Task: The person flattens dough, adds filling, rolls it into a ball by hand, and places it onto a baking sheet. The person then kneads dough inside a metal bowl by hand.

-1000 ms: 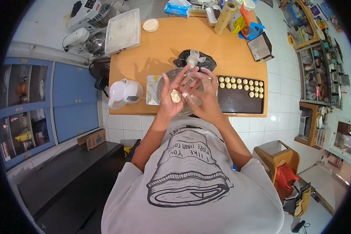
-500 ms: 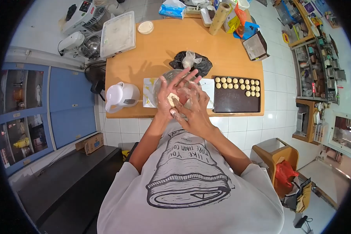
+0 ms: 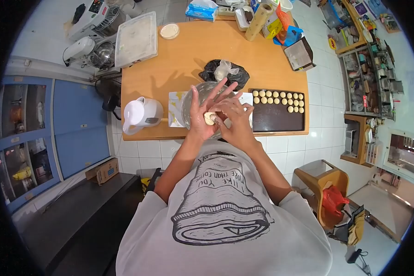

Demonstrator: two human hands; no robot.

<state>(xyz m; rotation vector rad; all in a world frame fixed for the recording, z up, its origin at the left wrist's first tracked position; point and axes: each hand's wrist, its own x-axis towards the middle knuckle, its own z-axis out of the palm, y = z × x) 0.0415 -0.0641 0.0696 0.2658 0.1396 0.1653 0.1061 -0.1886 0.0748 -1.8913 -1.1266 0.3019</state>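
A small flattened piece of pale dough (image 3: pixel 209 118) lies on the palm of my left hand (image 3: pixel 201 117), whose fingers are spread. My right hand (image 3: pixel 234 120) reaches over from the right, its thumb and fingertips on the dough's edge. Both hands are above a clear bowl (image 3: pixel 187 109), which they partly hide. To the right, a dark baking tray (image 3: pixel 273 120) bears several round dough balls (image 3: pixel 284 101) in rows near its far edge. Behind the bowl, a knotted clear plastic bag (image 3: pixel 222 70) rests on a black plastic bag (image 3: pixel 240 79).
A white electric kettle (image 3: pixel 143 114) stands left of the bowl on the wooden table (image 3: pixel 184 57). Farther back are a lidded plastic container (image 3: pixel 136 40), a round tub (image 3: pixel 169 31), a roll of film (image 3: pixel 258 22) and an open box (image 3: pixel 300 54). A wooden chair (image 3: pixel 308 177) stands at the right.
My right hand has come in from the right and bent its fingers onto the dough in my left palm. The whole view has shifted a little.
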